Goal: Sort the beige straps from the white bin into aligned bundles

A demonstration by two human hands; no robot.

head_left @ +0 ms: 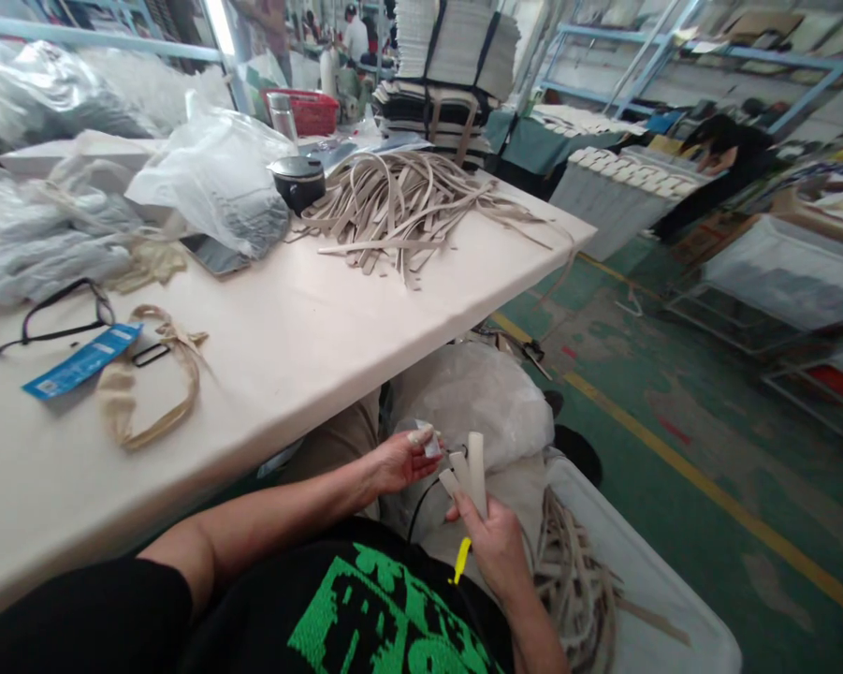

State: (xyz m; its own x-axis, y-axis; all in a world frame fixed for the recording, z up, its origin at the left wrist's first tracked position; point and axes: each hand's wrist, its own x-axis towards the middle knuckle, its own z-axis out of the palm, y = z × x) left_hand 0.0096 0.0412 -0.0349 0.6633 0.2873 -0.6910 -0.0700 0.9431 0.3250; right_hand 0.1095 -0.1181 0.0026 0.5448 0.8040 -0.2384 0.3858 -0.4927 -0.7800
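My left hand point(399, 461) is over my lap with its fingers curled round a small clear plastic piece point(432, 444); a whitish covering shows on one fingertip. Just to the right, my right hand point(497, 543) grips a few pale flat strips point(475, 468), fanned out with their ends pointing up. The two hands are close but apart. A yellow tag point(461, 560) hangs beside my right wrist. Beneath them is a translucent plastic bag point(473, 393). A bundle of beige strips point(568, 580) lies in a white bin point(674, 599) on my right.
On the pale table point(267, 328) lie a heap of beige strips point(399, 201), a dark lidded cup point(298, 183), glasses point(66, 314), a blue packet point(80, 360), a fabric loop point(151, 412) and plastic bags point(210, 178). Tied stacks point(456, 47) stand behind. A co-worker point(726, 159) bends over at right.
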